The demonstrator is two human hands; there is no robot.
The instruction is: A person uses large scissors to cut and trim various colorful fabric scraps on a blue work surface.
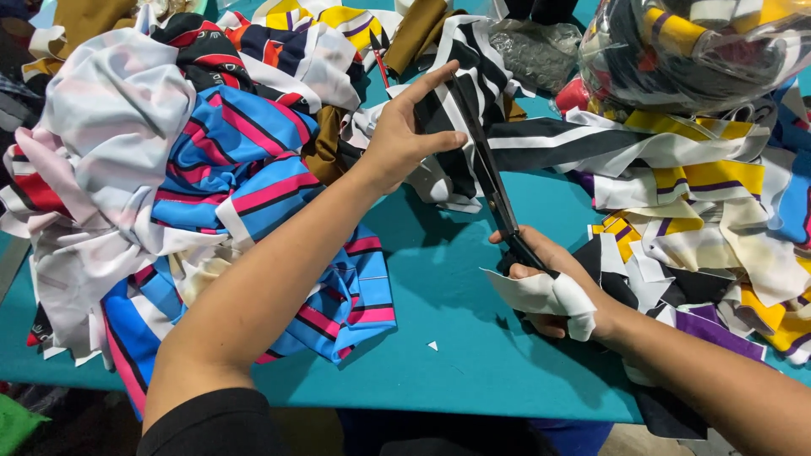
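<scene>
Scissors (490, 181), long, dark-bladed, gripped in right hand (549, 287), fingers closed through the handles, white cloth wrapped about the grip. Blades parted, angled up and away from that hand toward the left hand (405, 135). Left hand spread flat, thumb and fingers apart, pressing black-and-white striped fabric (460, 93) just beside the blade tips. Advisable: keep cloth taut, fingers clear of the edge, cut along the stripe. Soft, limp knit, glossy print. Left of the forearm: blue, pink and black striped piece (253, 169), crumpled. Beyond right wrist: yellow, white and purple offcuts (701, 186). Beneath: smooth teal table (439, 295).
</scene>
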